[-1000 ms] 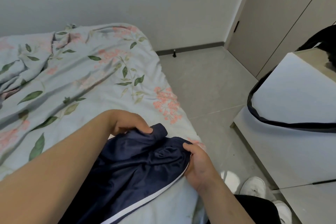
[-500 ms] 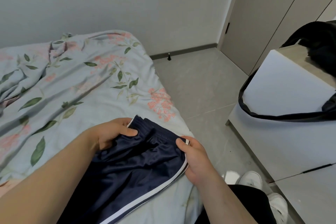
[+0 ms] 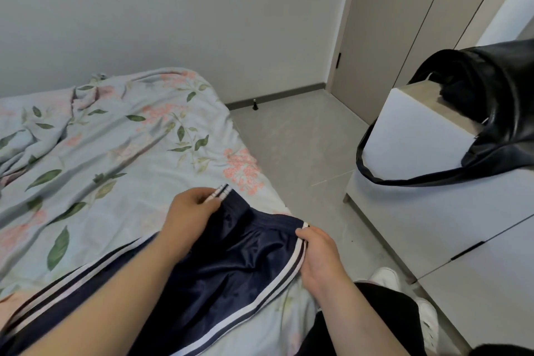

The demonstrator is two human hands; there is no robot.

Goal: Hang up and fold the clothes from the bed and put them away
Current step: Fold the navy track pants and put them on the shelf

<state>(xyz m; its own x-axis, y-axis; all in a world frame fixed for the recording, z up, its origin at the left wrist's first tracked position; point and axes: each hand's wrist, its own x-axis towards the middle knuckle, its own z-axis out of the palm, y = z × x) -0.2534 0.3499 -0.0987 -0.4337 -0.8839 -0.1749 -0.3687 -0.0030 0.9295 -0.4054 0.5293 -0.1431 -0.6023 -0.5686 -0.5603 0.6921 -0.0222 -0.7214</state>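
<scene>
Navy track pants (image 3: 225, 272) with white side stripes lie on the bed (image 3: 115, 153), which is covered by a pale blue floral duvet. My left hand (image 3: 190, 208) pinches the waistband at its far striped corner. My right hand (image 3: 318, 251) grips the near striped corner of the waistband at the bed's edge. The waistband is stretched between both hands. My left forearm hides part of the pants' legs.
A white cabinet (image 3: 433, 211) with drawers stands to the right, with a black bag (image 3: 497, 113) on top whose strap hangs over its side. Beige wardrobe doors (image 3: 404, 23) lie beyond. Grey floor (image 3: 303, 153) runs between bed and cabinet. My white shoes (image 3: 404, 292) are below.
The bunched waistband has been pulled out flat between my hands. My left hand moved farther up the bed, exposing the white stripes. The view tilted upward.
</scene>
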